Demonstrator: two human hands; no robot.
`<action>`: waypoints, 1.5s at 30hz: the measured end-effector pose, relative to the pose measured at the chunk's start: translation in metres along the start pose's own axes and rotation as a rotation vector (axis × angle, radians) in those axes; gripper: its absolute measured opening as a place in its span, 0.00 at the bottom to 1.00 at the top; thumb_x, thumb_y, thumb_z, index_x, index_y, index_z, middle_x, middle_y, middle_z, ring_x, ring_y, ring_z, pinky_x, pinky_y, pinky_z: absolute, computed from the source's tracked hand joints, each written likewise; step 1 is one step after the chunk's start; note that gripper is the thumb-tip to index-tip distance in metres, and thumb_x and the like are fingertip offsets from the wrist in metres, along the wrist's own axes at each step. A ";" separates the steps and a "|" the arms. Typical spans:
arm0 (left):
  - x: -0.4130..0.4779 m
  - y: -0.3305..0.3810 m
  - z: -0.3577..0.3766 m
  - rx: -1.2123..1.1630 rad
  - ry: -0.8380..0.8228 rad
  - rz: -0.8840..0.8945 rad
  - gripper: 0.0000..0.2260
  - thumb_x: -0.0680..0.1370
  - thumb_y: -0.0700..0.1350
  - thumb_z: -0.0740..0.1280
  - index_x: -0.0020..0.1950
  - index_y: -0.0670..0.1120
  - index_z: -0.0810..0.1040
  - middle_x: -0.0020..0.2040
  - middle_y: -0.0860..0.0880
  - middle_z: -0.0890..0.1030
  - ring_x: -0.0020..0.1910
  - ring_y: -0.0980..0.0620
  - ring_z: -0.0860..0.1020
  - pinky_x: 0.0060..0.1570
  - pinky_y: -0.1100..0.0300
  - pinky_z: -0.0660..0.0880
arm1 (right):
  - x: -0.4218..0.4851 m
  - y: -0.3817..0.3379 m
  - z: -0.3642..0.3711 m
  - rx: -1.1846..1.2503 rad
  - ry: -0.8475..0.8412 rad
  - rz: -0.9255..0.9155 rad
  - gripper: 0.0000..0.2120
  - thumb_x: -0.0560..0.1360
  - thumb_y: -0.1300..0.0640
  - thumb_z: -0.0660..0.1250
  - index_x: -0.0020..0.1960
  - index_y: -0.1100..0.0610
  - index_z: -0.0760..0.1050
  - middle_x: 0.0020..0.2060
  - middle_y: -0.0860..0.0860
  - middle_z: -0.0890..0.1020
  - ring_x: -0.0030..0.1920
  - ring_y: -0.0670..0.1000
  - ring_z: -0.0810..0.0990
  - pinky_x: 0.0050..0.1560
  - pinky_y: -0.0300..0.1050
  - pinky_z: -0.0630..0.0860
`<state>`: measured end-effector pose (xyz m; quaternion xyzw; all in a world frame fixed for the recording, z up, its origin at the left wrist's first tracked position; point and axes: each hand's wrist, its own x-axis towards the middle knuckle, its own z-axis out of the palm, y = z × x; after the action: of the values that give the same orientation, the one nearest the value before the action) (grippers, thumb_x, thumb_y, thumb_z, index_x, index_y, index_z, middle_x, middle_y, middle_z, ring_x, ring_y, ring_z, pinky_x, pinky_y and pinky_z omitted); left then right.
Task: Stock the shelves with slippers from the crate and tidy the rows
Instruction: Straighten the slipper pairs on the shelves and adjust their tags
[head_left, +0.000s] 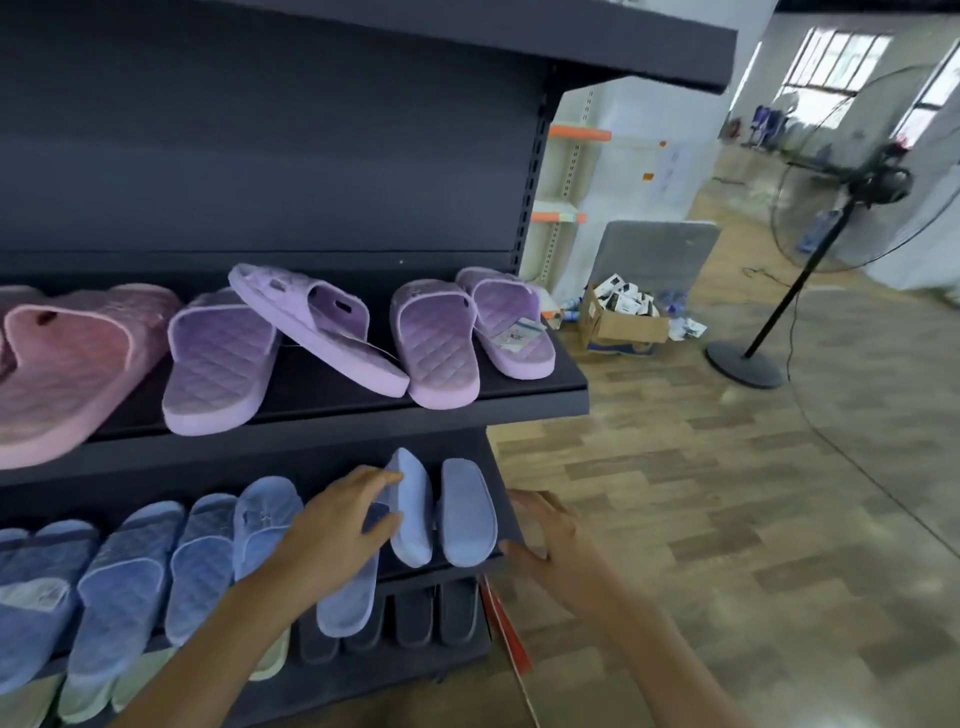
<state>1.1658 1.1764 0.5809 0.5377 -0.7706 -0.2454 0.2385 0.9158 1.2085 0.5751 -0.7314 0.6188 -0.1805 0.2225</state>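
On the lower dark shelf (511, 540) lies a row of blue slippers (124, 587). My left hand (343, 525) rests on a blue slipper (348, 603) and touches another blue slipper (413, 512) that stands on its edge. A flat blue slipper (466, 512) lies at the row's right end. My right hand (550, 545) is at the shelf's right end, fingers apart, touching its edge. Purple slippers (218, 364) sit on the shelf above, one purple slipper (317, 327) lying tilted across its neighbours. Pink slippers (67, 364) are at the left.
Dark slippers (410, 618) and pale green slippers (88, 696) fill the bottom shelf. A red-edged thing (506, 629) leans by the shelf end. A cardboard box (623, 322) of packets and a standing fan (748, 364) are on the wooden floor to the right.
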 end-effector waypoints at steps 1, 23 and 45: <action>-0.003 0.008 -0.003 0.008 0.031 0.014 0.35 0.66 0.65 0.51 0.66 0.48 0.71 0.60 0.58 0.71 0.58 0.54 0.74 0.55 0.61 0.70 | -0.002 0.000 -0.009 -0.016 0.022 -0.022 0.34 0.69 0.36 0.55 0.70 0.51 0.64 0.65 0.47 0.72 0.62 0.51 0.72 0.61 0.49 0.71; 0.017 0.127 -0.038 0.308 0.180 0.040 0.21 0.79 0.52 0.61 0.71 0.51 0.64 0.69 0.56 0.67 0.67 0.56 0.66 0.62 0.62 0.64 | 0.015 0.004 -0.114 0.037 0.138 -0.297 0.26 0.76 0.49 0.65 0.71 0.51 0.64 0.66 0.46 0.70 0.57 0.45 0.73 0.50 0.31 0.62; 0.160 0.070 -0.006 0.644 -0.121 -0.142 0.31 0.76 0.56 0.38 0.77 0.44 0.45 0.77 0.43 0.48 0.76 0.43 0.46 0.73 0.47 0.43 | 0.192 0.008 -0.088 -0.190 0.056 -0.236 0.44 0.62 0.31 0.46 0.71 0.52 0.64 0.72 0.50 0.65 0.73 0.51 0.60 0.71 0.44 0.56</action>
<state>1.0701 1.0454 0.6467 0.6222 -0.7820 -0.0368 -0.0074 0.8938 1.0095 0.6417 -0.8116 0.5486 -0.1664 0.1121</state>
